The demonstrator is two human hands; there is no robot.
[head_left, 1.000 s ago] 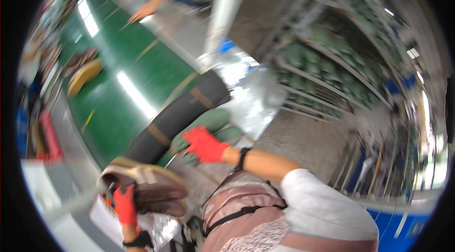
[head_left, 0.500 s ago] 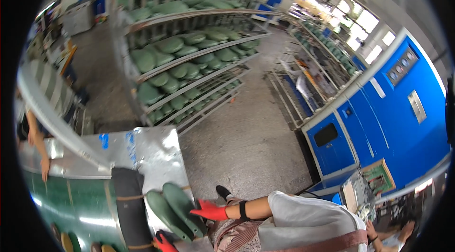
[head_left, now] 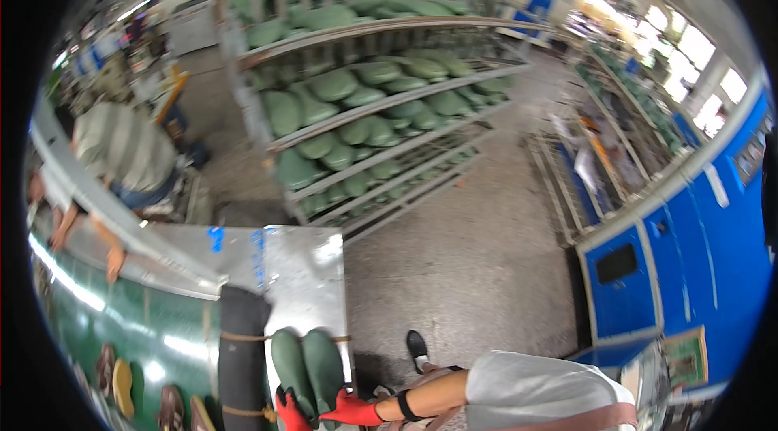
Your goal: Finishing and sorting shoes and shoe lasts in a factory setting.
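Two green shoe lasts lie side by side on the metal tabletop, toes pointing away from me: the left last [head_left: 289, 366] and the right last [head_left: 323, 362]. My left hand [head_left: 290, 411], in a red glove, is closed around the near end of the left last. On the near end of the right last, my right hand [head_left: 350, 409], gloved in red too, has its fingers curled against the side. The fingertips of both hands are partly hidden. Thin cords cross the table close to the lasts.
A black padded strip [head_left: 241, 325] separates the metal table [head_left: 304, 269] from a green conveyor belt [head_left: 154, 317] carrying several shoes [head_left: 121, 389]. A co-worker's hand [head_left: 114, 259] rests at its far edge. Ahead stands a rack [head_left: 397, 127] of green lasts; a blue machine [head_left: 624, 293] is at right.
The two lasts have turned from slanted to nearly straight ahead. Both my hands have come closer together at their near ends. The view has swung left.
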